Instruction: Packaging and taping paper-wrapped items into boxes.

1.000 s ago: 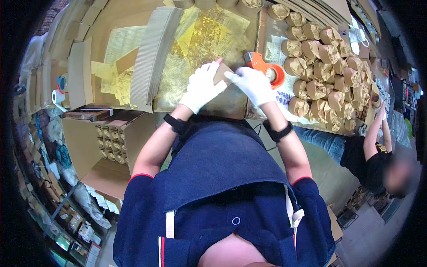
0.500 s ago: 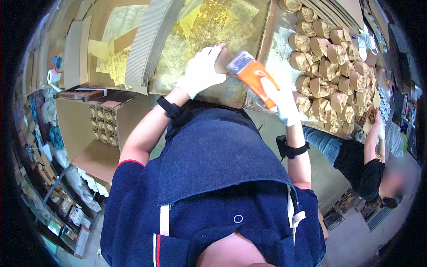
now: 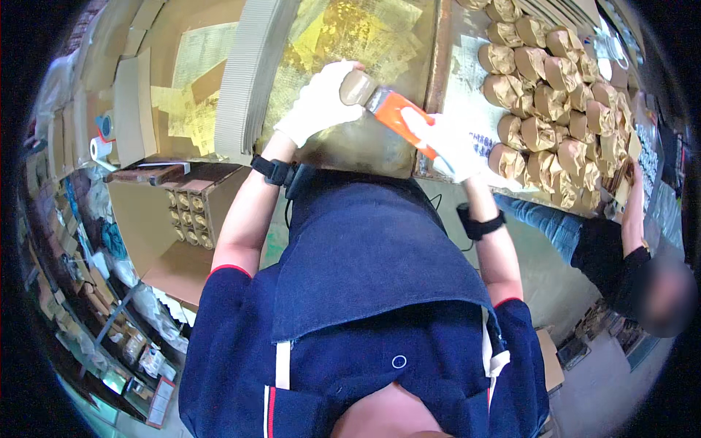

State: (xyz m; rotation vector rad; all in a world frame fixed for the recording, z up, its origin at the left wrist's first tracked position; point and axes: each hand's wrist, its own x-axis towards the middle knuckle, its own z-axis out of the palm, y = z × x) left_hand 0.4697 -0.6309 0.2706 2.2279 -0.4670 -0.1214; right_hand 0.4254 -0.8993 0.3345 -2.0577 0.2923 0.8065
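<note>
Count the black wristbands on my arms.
2: the left wristband at the wrist of the left hand; the right wristband at the wrist of the right hand, which holds the orange tape dispenser. No others show.

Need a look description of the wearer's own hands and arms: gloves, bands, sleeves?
Left hand and right hand: white fabric-looking gloves, ending near the wrists. Black wrist bands on both arms. Forearms bare. Short navy-blue sleeves with red edging.
</note>
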